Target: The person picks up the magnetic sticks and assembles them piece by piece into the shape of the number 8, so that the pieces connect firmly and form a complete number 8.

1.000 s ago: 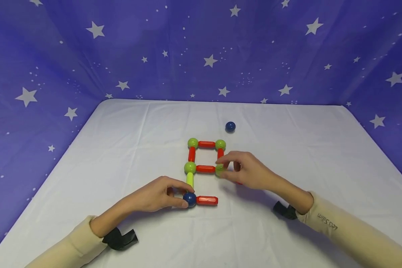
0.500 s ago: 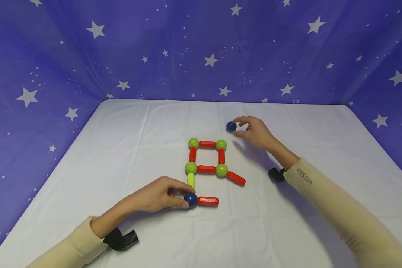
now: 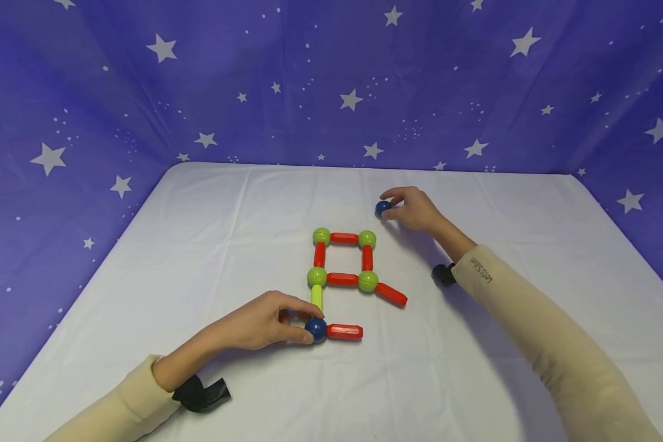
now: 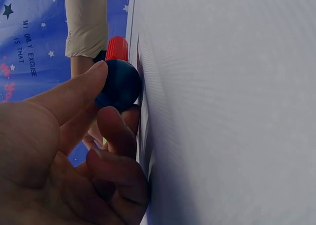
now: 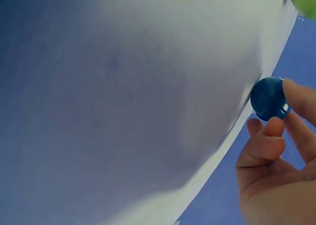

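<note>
My left hand (image 3: 265, 322) pinches a dark blue ball (image 3: 316, 330) between thumb and fingers at the near corner of a flat ball-and-rod frame. A red rod (image 3: 345, 332) points right from that ball, and a lime-green rod (image 3: 317, 298) runs from it to a green ball (image 3: 317, 277). Beyond lies a square of red rods with green balls at its corners. Another red rod (image 3: 391, 294) slants outward from the square's near right ball (image 3: 368, 281). Past the square, my right hand (image 3: 414, 209) has thumb and fingers around a second blue ball (image 3: 383, 209), which sits on the table.
A white cloth (image 3: 243, 209) covers the table. Behind it and at both sides hangs a blue-purple curtain (image 3: 287, 110) with white stars. Black straps (image 3: 201, 395) are at both wrists, below the beige sleeves.
My right hand has left the square's near right corner, moved away to the far blue ball and closed its fingers around it. The left hand stays on its ball.
</note>
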Tool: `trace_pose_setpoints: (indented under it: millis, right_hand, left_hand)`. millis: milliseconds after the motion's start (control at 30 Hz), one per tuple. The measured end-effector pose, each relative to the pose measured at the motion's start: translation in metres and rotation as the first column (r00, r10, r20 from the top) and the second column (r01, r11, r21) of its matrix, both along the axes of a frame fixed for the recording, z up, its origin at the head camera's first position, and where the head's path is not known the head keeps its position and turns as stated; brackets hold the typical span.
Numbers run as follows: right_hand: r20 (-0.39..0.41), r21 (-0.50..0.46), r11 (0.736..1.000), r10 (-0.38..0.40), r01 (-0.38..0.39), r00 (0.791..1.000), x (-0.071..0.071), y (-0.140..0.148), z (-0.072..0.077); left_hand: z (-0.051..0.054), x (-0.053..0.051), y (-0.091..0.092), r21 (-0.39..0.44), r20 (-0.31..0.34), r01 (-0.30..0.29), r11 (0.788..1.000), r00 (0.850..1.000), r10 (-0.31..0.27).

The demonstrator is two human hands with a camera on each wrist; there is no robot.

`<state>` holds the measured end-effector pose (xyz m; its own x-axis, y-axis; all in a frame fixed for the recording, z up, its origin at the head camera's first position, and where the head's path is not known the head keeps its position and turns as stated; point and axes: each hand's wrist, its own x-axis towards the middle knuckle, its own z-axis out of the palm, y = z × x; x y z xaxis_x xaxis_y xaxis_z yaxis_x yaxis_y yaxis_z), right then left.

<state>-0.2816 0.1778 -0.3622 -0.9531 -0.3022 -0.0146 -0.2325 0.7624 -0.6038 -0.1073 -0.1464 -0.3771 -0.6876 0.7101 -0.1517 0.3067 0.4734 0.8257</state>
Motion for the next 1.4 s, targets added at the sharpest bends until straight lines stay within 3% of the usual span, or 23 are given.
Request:
trace_pose_setpoints:
  millis: [400, 667, 867, 1033, 1200, 1400]
  right_hand:
    - [-0.021, 0.029, 0.999, -0.014, 0.015, 1.000, 0.003, 0.001, -0.002]
    - [-0.042, -0.020, 1.000, 0.003, -0.004, 0.999, 0.020, 0.002, 0.004]
    - [-0.082, -0.065, 0.993, 0.088, -0.094, 0.993, 0.052, 0.002, 0.015]
    - [-0.098, -0.107, 0.976, 0.180, -0.190, 0.979, 0.091, 0.002, 0.021]
    - [-0.018, -0.165, 0.952, 0.258, -0.257, 0.966, 0.128, 0.004, 0.020]
    - [0.072, -0.218, 0.917, 0.357, -0.335, 0.931, 0.161, 0.003, 0.019]
  left_hand:
    - [0.001, 0.000, 0.003, -0.017, -0.001, -0.005, 1.000, 1.000, 0.005]
    - [0.000, 0.001, 0.003, -0.015, 0.001, -0.007, 1.000, 1.000, 0.007]
    - [0.000, 0.001, 0.002, -0.016, 0.005, -0.006, 1.000, 1.000, 0.006]
    - [0.000, 0.001, 0.001, -0.024, 0.006, -0.007, 1.000, 1.000, 0.007]
    - [0.001, 0.001, 0.001, -0.014, 0.013, 0.004, 1.000, 1.000, -0.004]
    - [0.001, -0.001, 0.001, -0.014, 0.005, 0.006, 1.000, 1.000, -0.006]
